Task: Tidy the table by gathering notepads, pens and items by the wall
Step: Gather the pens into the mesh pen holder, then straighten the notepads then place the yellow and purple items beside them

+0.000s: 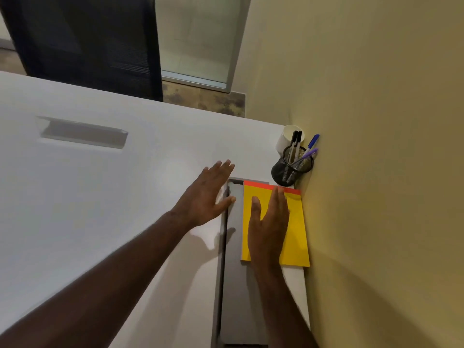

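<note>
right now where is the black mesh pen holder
In the head view the black mesh pen holder stands at the table's right edge against the yellow wall, just beyond the yellow notepad and beside a white cup.

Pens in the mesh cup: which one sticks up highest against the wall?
The blue-capped pen. Its cap reaches above the purple pen just below it and leans on the wall; the black markers stand further left.
</note>
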